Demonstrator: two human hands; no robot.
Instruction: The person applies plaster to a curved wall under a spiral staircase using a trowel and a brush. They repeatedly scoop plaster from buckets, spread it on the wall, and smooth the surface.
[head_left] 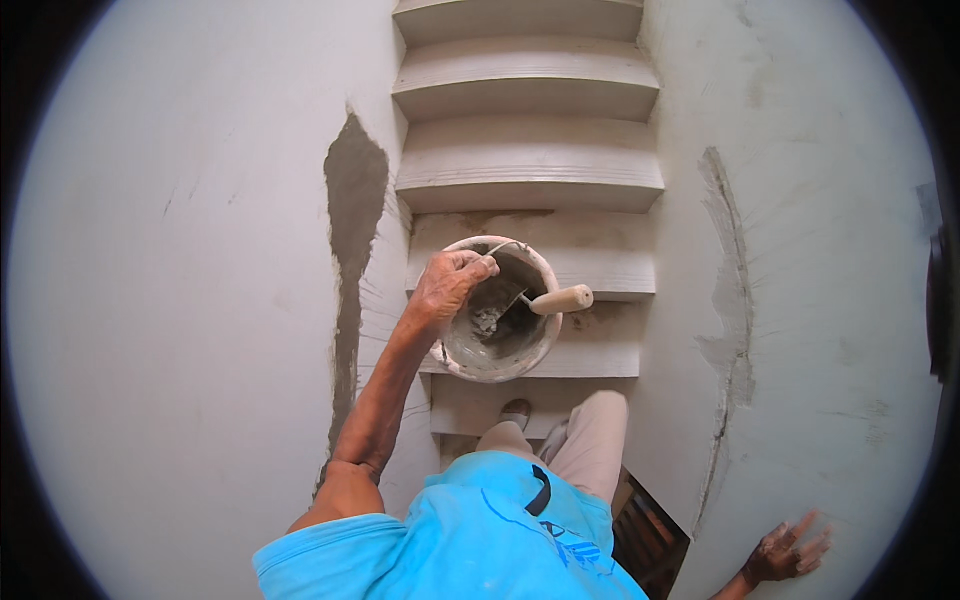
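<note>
My left hand [455, 283] is closed around the thin wire handle [508, 246] of a round bucket, its fingers pinched at the rim's far side. The bucket [500, 372] is whitish, smeared with grey, and appears over the stair steps in front of me. Wet grey mortar [487, 320] coats its inside. A trowel [562, 300] with a pale wooden handle leans in it, the handle jutting over the right rim and the blade down in the mortar. Off to the lower right, my right hand [790, 553] has its fingers spread against the right wall, holding nothing.
White steps [530, 150] climb ahead between two walls. A dark grey mortar patch [357, 180] runs down the left wall. The right wall carries a cracked, patched strip [735, 290]. Beside my legs at lower right is a dark opening with brown slats [645, 530].
</note>
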